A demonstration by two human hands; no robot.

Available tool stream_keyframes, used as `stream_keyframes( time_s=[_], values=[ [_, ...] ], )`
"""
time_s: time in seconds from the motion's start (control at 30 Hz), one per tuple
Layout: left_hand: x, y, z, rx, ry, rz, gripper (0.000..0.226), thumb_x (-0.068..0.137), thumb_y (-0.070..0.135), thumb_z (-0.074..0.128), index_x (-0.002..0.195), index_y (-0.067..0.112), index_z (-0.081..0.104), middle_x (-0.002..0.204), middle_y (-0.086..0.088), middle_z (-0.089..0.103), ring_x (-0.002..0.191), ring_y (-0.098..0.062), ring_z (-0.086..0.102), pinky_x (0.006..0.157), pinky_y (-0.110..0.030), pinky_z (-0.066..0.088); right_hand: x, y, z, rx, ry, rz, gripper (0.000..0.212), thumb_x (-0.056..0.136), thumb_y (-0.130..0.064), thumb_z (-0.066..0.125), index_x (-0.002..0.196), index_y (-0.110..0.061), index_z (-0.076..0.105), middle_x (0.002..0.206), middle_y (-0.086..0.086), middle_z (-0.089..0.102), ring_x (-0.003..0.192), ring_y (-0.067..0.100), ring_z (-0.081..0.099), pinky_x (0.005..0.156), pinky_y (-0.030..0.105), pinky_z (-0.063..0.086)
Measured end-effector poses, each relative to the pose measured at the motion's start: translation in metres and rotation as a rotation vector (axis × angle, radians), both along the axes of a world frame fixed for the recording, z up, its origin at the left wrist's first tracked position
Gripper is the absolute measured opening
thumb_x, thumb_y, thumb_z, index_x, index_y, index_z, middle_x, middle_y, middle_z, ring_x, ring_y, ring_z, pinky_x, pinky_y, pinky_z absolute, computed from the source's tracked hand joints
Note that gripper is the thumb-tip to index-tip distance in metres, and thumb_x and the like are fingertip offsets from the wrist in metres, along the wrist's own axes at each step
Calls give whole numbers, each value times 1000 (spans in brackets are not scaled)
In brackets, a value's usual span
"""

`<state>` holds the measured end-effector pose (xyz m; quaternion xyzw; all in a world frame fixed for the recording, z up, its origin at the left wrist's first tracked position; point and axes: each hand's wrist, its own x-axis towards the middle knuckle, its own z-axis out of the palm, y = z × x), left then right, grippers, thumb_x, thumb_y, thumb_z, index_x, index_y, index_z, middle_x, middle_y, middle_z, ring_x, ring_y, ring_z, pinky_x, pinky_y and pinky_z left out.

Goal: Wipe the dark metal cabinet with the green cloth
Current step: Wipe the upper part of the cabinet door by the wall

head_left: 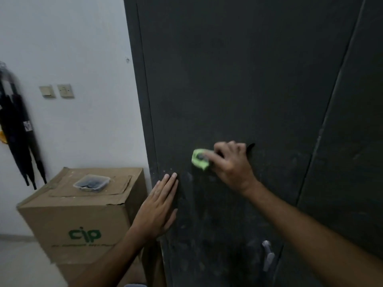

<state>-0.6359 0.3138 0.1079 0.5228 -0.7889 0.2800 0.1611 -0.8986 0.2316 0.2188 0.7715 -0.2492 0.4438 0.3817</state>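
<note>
The dark metal cabinet (238, 79) fills the middle and right of the view, its left door dusty and smudged low down. My right hand (232, 164) presses a small bunched green cloth (200, 159) against that door at mid height. My left hand (159, 206) lies flat with fingers together on the door's left edge, below and left of the cloth, holding nothing. A silver door handle (268, 255) sits low on the door, under my right forearm.
A cardboard box (83, 216) with green lettering stands against the cabinet's left side, a small plastic container (91, 182) on top. Folded black umbrellas (18, 131) hang on the white wall at far left, near two wall switches (57, 91).
</note>
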Motion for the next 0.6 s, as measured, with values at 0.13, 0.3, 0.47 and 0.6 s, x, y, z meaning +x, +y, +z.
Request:
stream_keyframes(
  time_s=[0.13,0.3,0.47,0.6],
  values=[
    [0,-1,-2,4,5,-14,80,95,45,50,156,2,22,167,-16,10,154,-31,10,121,-44,18,-22,-3,13,-98,330,-31,15,94,-33,62,107,-32,69,97,1,65,77,23,57,74,38,34],
    [-15,-5,4,12,-22,-121,74,97,45,47,155,5,27,165,-16,16,153,-30,14,120,-47,24,-22,-6,2,87,-302,-74,29,85,-35,73,113,-28,71,96,4,56,84,25,47,75,37,30],
    [-20,-14,21,-3,-213,-289,75,91,47,55,152,8,36,162,-14,28,150,-29,25,117,-49,30,-37,2,-22,3,212,-138,20,91,-33,62,108,-31,72,93,2,64,77,23,56,73,38,34],
    [-24,-25,30,-41,-357,-380,74,89,51,49,149,9,42,159,-13,34,147,-28,30,116,-49,28,-39,-6,6,41,-215,-193,28,88,-41,64,112,-26,66,96,4,58,80,27,54,73,39,33]
  ],
)
